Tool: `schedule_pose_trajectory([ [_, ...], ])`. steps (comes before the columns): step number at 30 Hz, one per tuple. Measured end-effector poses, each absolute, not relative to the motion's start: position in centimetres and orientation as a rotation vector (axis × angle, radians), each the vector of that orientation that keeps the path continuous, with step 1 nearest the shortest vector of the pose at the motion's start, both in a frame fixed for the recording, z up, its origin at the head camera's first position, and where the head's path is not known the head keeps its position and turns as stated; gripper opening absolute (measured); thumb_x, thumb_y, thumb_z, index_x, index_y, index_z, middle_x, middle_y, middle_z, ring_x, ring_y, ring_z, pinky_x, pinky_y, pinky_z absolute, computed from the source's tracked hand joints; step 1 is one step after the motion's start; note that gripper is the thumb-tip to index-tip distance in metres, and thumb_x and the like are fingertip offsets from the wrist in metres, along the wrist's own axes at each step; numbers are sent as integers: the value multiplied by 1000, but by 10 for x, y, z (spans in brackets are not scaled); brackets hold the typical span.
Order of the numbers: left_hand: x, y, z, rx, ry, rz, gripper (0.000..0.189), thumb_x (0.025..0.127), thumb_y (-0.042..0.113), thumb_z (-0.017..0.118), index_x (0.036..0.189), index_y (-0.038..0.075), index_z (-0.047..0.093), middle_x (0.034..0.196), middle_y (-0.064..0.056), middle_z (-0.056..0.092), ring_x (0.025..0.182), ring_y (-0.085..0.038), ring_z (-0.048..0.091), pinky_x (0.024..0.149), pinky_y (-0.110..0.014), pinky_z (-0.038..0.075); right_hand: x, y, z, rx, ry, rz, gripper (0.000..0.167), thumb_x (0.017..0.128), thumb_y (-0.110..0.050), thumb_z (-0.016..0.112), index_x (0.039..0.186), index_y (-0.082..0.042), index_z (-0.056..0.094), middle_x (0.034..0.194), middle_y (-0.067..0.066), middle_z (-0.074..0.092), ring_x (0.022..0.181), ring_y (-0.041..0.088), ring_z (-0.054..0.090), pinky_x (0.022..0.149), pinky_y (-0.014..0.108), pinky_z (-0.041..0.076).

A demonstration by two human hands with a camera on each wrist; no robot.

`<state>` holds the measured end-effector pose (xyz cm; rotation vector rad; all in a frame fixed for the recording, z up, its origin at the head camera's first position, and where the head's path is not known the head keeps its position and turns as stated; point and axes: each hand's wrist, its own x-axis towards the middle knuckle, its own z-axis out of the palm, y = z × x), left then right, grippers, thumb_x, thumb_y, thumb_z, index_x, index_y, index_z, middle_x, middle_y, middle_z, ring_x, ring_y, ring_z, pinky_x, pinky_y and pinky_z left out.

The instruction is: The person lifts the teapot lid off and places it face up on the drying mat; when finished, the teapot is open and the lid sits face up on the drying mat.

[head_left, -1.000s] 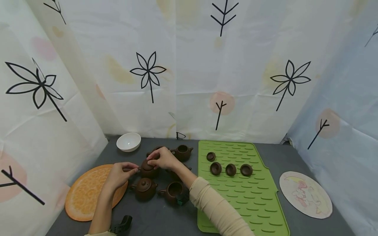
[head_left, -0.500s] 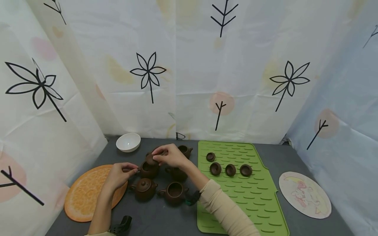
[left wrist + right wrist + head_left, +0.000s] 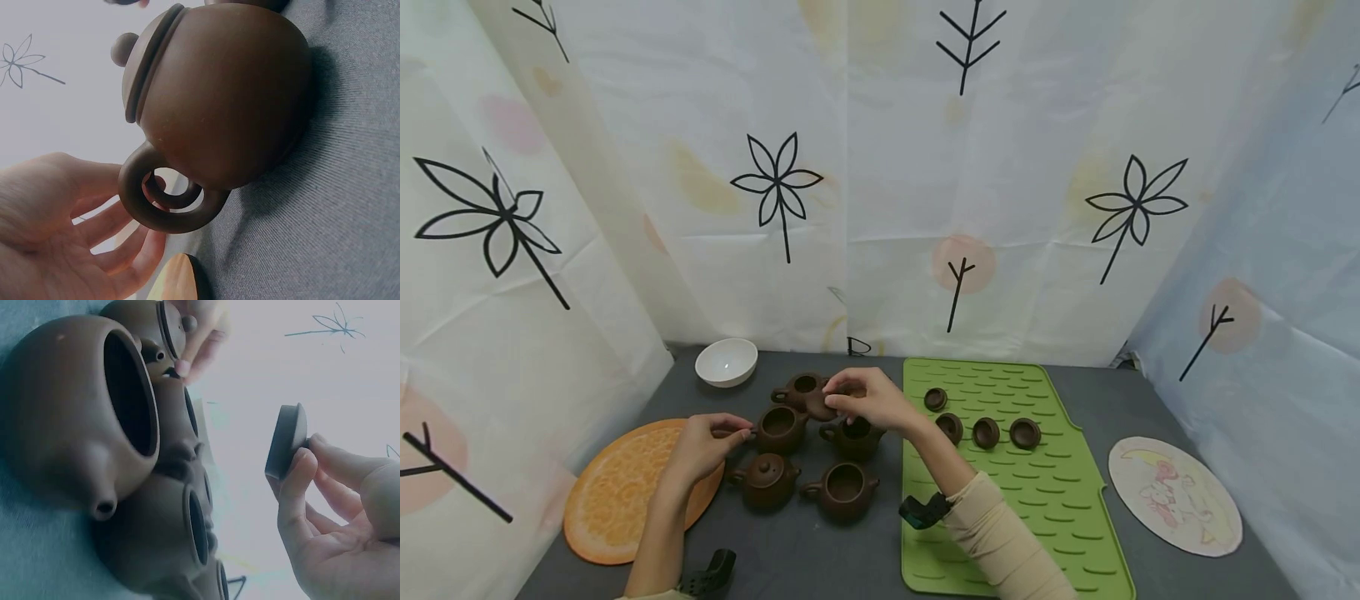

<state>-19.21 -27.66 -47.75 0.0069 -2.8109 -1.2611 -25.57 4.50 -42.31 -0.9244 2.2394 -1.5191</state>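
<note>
My left hand pinches the handle of an open brown teapot; in the left wrist view its fingertip shows at that handle, behind a nearer lidded teapot. My right hand pinches a teapot lid by its knob, fingers curled, holding it in the air above the pots. In the head view the lid overlaps an open teapot at the back. Two more open teapots, one in the middle right and one at the front right, stand close by. Another behind my right hand is hidden.
A green mat on the right bears several small lids lying upturned. An orange round mat lies on the left, a white bowl stands at the back left, and a pale round mat lies far right.
My right hand has lifted the lid off the teapot that my left hand holds and carried it to the right. That teapot's opening now shows. My left hand has stayed put.
</note>
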Motion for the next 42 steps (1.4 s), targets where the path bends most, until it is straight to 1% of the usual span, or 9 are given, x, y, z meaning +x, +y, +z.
schedule_pose_trajectory([
  [2,-192,-276,-478,6,-2812,-1259,15,103,13,75,111,4,83,112,-18,83,106,-36,79,78,-33,58,-254,53,-423,-911,2229,-1539,25,110,-16,66,131,-3,71,130,20,74,90,46,73,82,46,66],
  [5,-192,-276,-478,5,-2810,-1259,15,103,13,75,111,3,83,112,-18,83,106,-36,79,78,-33,58,-253,66,-422,-876,2198,-1576,28,111,-14,63,134,1,68,126,25,72,89,35,73,85,51,66],
  [9,-192,-276,-478,10,-2807,-1258,15,103,13,75,111,4,83,112,-18,82,107,-36,78,79,-34,59,-252,84,-419,-828,2144,-1627,38,112,-12,60,146,4,59,137,29,66,92,18,71,85,41,66],
  [13,-192,-276,-478,17,-2808,-1257,15,103,13,75,112,4,83,112,-18,83,107,-36,78,79,-34,59,-252,104,-417,-828,2113,-1656,47,113,-8,55,159,3,47,154,33,55,94,22,76,84,34,67],
  [19,-190,-275,-478,20,-2798,-1268,15,103,12,75,111,3,83,111,-18,83,105,-36,79,76,-32,57,-253,135,-415,-816,2058,-1714,52,114,-5,51,166,-2,40,166,32,42,105,36,80,95,48,67],
  [27,-190,-275,-479,16,-2795,-1257,15,103,13,75,111,3,83,111,-18,83,105,-36,78,77,-33,58,-257,176,-414,-774,2028,-1812,50,115,-5,50,164,0,42,169,29,37,120,34,78,108,52,60],
  [32,-190,-276,-479,10,-2793,-1262,15,103,12,74,112,3,83,111,-18,83,106,-36,78,77,-33,58,-259,200,-419,-736,2051,-1877,51,113,-12,59,160,0,44,169,27,36,118,30,78,106,41,63],
  [36,-190,-276,-478,10,-2792,-1262,15,103,12,74,112,3,83,112,-18,83,107,-37,78,78,-33,58,-263,217,-424,-687,2122,-1884,57,107,-10,68,159,-1,46,169,26,36,117,32,79,104,41,63],
  [42,-190,-276,-477,16,-2802,-1261,15,103,13,74,112,3,83,112,-18,83,108,-38,78,78,-33,58,-271,245,-439,-575,2166,-1890,59,110,-5,62,162,6,36,170,32,32,115,20,79,104,40,63],
])
